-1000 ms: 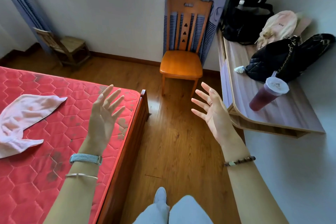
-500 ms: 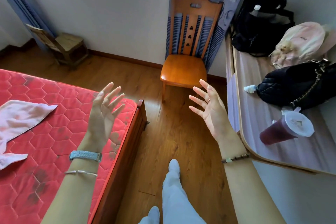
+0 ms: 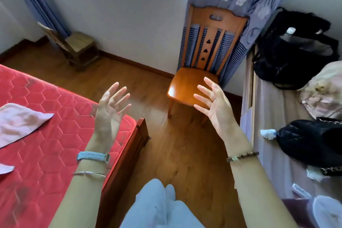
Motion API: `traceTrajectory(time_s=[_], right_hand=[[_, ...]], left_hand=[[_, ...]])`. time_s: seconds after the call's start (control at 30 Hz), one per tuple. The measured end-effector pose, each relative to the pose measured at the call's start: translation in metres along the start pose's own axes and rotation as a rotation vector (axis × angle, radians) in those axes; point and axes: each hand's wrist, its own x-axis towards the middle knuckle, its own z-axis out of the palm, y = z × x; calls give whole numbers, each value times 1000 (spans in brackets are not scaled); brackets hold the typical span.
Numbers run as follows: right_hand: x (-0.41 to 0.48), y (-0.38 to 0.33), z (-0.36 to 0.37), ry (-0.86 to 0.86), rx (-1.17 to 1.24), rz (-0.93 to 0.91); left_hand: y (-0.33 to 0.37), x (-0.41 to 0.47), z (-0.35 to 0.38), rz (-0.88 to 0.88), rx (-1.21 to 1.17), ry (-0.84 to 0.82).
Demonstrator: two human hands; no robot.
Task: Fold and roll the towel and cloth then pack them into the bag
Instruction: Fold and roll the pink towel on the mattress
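A pink cloth (image 3: 18, 122) lies spread on the red mattress (image 3: 55, 146) at the left edge of the view, partly cut off. My left hand (image 3: 109, 111) is raised over the mattress corner, palm up, fingers spread, holding nothing. My right hand (image 3: 215, 105) is raised in front of the wooden chair (image 3: 194, 83), fingers straight and apart, empty. A large black bag (image 3: 290, 55) sits at the far end of the side table (image 3: 268, 116). A pale pink bag (image 3: 325, 96) and a black quilted bag (image 3: 311, 142) lie nearer on the same table.
A small wooden stool (image 3: 77, 48) stands by the far wall under the blue curtain. A lidded cup (image 3: 323, 213) stands at the table's near end. Wooden floor (image 3: 175, 153) runs between bed and table. My legs in pale trousers (image 3: 157, 207) stand on it.
The view has moved forward and to the right. The chair and the bags appear closer, and the pink cloth has slid toward the left edge. Both hands stay raised and empty.
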Motion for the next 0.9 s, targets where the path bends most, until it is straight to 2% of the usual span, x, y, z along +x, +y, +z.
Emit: traceTrajectory(time_s=[0.47, 0.9], right_hand=[[154, -17, 7, -77, -31, 49], [338, -63, 86, -212, -56, 32]], left_hand=[[-4, 124, 18, 32, -59, 137], [25, 286, 1, 76, -105, 275]])
